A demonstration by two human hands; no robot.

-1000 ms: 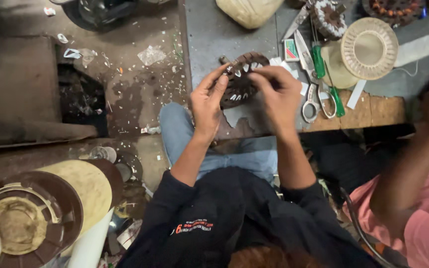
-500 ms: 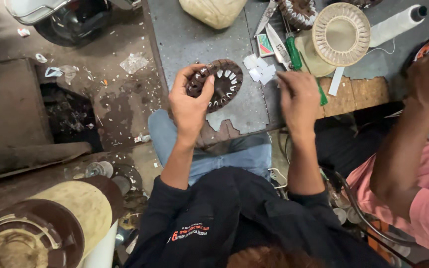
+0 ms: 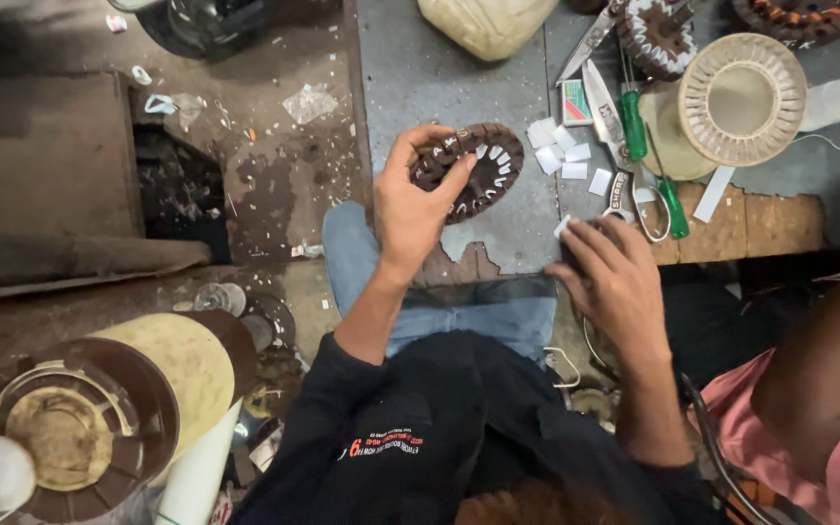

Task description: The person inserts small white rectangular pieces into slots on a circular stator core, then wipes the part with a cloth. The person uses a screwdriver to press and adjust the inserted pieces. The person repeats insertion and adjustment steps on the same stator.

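Observation:
My left hand [image 3: 412, 204] grips a round brown motor stator [image 3: 478, 175] with white paper strips sticking out of its slots, holding it tilted over the grey work board [image 3: 439, 87]. My right hand [image 3: 610, 277] is lower and to the right, at the board's near edge, pinching a small white paper strip [image 3: 563, 227] between its fingertips. More cut white paper pieces [image 3: 561, 154] lie on the board just right of the stator.
Scissors [image 3: 624, 165], green-handled screwdrivers [image 3: 634, 122], a small box [image 3: 576, 102] and a cream ribbed fan cover [image 3: 741, 97] lie at the right. A cream bag [image 3: 488, 24] is at the top. Another person in a pink shirt [image 3: 819, 418] sits at the right. A brown fan housing [image 3: 80, 418] stands bottom left.
My right hand left the stator, swept right and then down to the board's near edge with a paper strip. My left hand stays on the stator.

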